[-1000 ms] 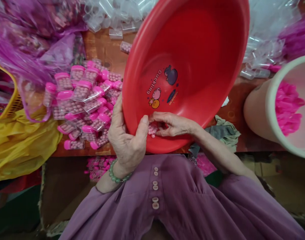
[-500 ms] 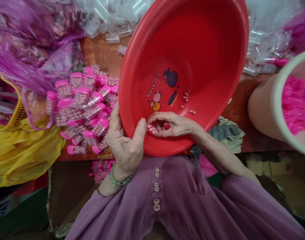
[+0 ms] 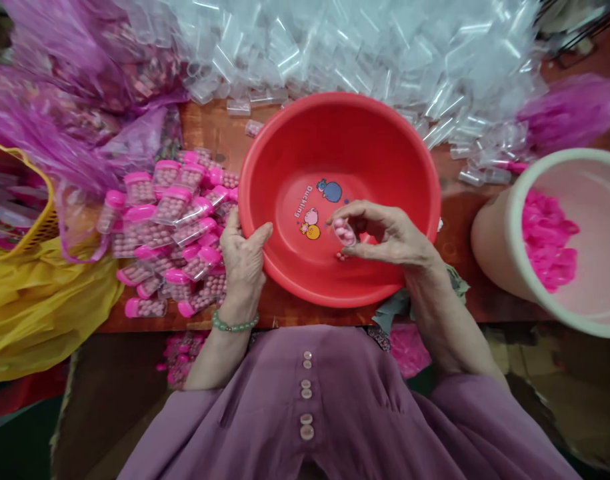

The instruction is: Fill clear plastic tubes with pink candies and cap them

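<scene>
The red basin [image 3: 385, 133] rests on the table with cartoon prints on its bottom. My left hand [image 3: 245, 257] grips the basin's left rim, thumb over the edge and fingers behind it. Over the basin's front part, my right hand [image 3: 385, 237] pinches a small clear container [image 3: 343, 232] of pink beads between thumb and fingers. A few loose pink beads [image 3: 341, 256] lie in the basin just below it. Left of my left hand is a pile of bead-filled containers with pink lids [image 3: 172, 200].
Clear tubes [image 3: 335, 50] are heaped behind the basin. A pale bucket [image 3: 515, 227] holding pink caps [image 3: 549, 240] stands at the right. Purple bags [image 3: 79, 113], a yellow bag [image 3: 45, 307] and a yellow basket [image 3: 39, 230] are at the left. Cloth [image 3: 392, 310] lies by the basin.
The basin has come down from a steep tilt to nearly flat. My right hand has moved right, away from my left hand, with the container. The camera view has shifted too.
</scene>
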Tool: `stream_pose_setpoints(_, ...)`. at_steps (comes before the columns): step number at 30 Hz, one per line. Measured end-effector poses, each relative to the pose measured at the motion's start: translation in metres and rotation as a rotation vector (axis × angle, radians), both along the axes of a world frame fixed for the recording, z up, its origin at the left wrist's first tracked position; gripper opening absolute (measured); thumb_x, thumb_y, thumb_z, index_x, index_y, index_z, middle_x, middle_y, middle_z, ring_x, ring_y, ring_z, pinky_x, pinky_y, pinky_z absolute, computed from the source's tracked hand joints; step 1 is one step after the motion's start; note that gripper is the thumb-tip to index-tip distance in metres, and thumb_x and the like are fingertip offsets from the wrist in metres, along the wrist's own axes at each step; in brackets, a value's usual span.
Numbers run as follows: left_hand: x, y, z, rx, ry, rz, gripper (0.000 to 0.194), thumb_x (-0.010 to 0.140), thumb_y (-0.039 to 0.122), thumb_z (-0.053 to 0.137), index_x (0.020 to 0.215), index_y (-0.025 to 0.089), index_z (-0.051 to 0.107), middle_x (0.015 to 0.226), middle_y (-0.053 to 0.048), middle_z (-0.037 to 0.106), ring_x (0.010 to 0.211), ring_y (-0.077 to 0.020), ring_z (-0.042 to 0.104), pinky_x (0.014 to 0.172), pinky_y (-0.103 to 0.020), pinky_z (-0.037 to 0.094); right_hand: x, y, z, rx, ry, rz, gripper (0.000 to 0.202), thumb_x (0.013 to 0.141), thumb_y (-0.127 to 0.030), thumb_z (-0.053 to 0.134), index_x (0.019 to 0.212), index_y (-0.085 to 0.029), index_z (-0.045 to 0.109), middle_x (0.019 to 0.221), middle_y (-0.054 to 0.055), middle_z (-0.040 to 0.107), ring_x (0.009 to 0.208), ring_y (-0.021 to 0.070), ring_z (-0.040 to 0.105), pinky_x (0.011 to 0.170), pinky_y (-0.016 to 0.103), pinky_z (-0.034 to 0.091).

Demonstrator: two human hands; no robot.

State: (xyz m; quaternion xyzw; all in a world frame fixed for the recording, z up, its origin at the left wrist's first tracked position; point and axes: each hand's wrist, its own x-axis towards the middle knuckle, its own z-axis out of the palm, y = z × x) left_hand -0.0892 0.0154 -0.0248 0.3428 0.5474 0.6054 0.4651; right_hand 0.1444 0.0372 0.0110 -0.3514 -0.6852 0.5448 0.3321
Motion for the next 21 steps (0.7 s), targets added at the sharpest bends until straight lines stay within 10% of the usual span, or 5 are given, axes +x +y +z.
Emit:
stream_pose_setpoints(6,-0.011,0.016,-0.019,-0.060,0.036,-0.133,0.053,0.069,0.037,0.078,0.113,0.013,0.063,0.113,-0.014,0.072,0.103,-0.0286,0.070,0.094,-0.045,0.059,0.012,-0.002,0.001,-0.126,0.055,-0.113,0.040,0.078,-0.036,0.081,0.109,-0.019,0.062,0.098,0.002,0.062,0.082,0.0101,0.059,0.075,0.025,0.054)
stream_pose_setpoints(11,-0.010,0.004,0.002,0.208,0.552,-0.010,0.075,0.073,0.039,0.079,0.139,0.018,0.051,0.158,-0.016,0.038,0.152,-0.0296,0.027,0.126,-0.046,0.022,0.009,-0.016,0.008,-0.167,0.043,-0.131,0.045,0.079,-0.042,0.079,0.112,-0.020,0.059,0.110,0.006,0.062,0.094,0.0142,0.061,0.082,0.029,0.056)
stream_pose_setpoints(17,0.028,-0.011,0.035,0.176,0.283,-0.784,0.059,0.092,0.044,0.060,0.144,0.019,0.048,0.149,-0.015,0.051,0.140,-0.0280,0.047,0.118,-0.048,0.038,0.009,-0.025,0.016,-0.112,0.036,-0.038,0.044,0.083,-0.040,0.076,0.119,-0.019,0.060,0.106,0.006,0.064,0.093,0.0135,0.062,0.086,0.029,0.056)
stream_pose_setpoints(21,0.046,-0.013,0.034,0.142,0.043,-0.871,0.046,0.093,0.040,0.061,0.132,0.016,0.058,0.128,-0.012,0.066,0.118,-0.0226,0.063,0.104,-0.037,0.050,0.011,-0.027,0.016,-0.093,0.059,0.004,0.043,0.085,-0.037,0.074,0.122,-0.019,0.062,0.104,0.005,0.065,0.090,0.0130,0.063,0.082,0.028,0.057)
